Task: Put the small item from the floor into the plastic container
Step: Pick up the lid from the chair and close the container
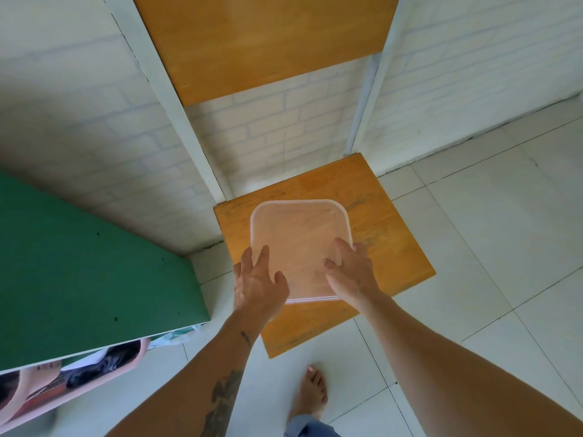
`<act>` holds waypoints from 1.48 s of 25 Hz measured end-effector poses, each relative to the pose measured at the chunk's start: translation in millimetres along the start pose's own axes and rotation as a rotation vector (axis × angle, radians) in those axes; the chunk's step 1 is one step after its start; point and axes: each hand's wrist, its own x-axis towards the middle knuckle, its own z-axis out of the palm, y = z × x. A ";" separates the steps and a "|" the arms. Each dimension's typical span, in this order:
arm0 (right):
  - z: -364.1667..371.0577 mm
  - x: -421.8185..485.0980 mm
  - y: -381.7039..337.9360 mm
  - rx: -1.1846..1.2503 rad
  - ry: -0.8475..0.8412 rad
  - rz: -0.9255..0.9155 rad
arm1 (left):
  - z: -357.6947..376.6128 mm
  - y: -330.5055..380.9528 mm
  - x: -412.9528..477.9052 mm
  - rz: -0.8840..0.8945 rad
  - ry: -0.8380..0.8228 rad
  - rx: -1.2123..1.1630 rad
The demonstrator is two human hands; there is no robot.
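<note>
Both hands press on the lidded plastic container on the chair seat: the left hand lies splayed over its near-left corner, the right hand hooks fingers over its near-right edge, neither closed around it. The small item is nowhere visible (perhaps outside the view). Prying unevenly could slide the container off the seat's front edge.

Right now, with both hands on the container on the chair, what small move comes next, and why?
Probably lift the lid off. The plastic container sits on the chair seat with its lid seemingly on, left hand and right hand pressing its near corners. No small item shows inside or on the visible floor.
</note>
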 end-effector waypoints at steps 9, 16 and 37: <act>-67.6 -92.0 -85.7 0.024 0.354 -0.104 | -134.6 42.7 -51.3 0.334 0.392 -0.123; -118.7 -185.3 -186.0 0.059 0.543 -0.218 | -257.4 52.6 -120.1 0.406 0.458 -0.170; -21.8 -295.8 -451.8 -0.008 0.640 -0.516 | -494.4 -119.7 -182.1 0.156 0.715 -0.096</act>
